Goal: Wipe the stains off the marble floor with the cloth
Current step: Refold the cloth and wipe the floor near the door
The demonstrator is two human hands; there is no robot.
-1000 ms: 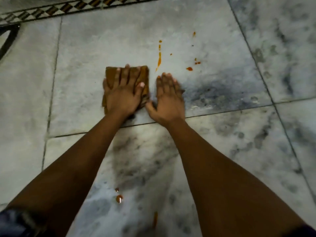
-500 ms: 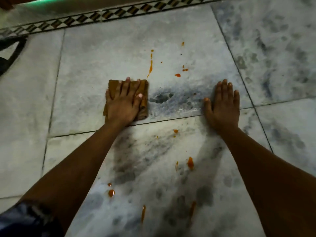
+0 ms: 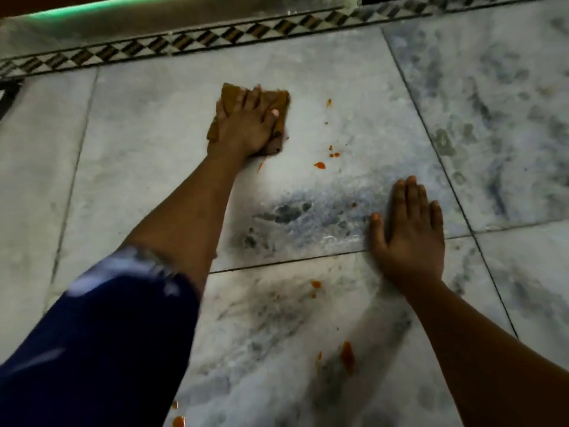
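Observation:
A folded brown cloth (image 3: 281, 109) lies flat on the grey-white marble floor (image 3: 147, 143), far from me near the patterned border. My left hand (image 3: 246, 124) presses down on it with fingers spread over the top. Orange stains dot the floor: small drops (image 3: 320, 165) just right of the cloth, a spot (image 3: 316, 284) on the near tile, a longer smear (image 3: 347, 356) and more drops (image 3: 178, 421) at the bottom edge. My right hand (image 3: 409, 235) rests palm-down on the floor at the right, across a tile joint, holding nothing.
A black-and-white diamond border strip (image 3: 215, 38) runs along the far edge, with a raised step and a green glow behind it. A dark object (image 3: 7, 94) sits at the far left. Dark veined patches mark the tiles between my hands.
My left hand has pushed the cloth forward and to the right, over the long orange streak. The view has shifted forward; my right hand stays planted on the floor.

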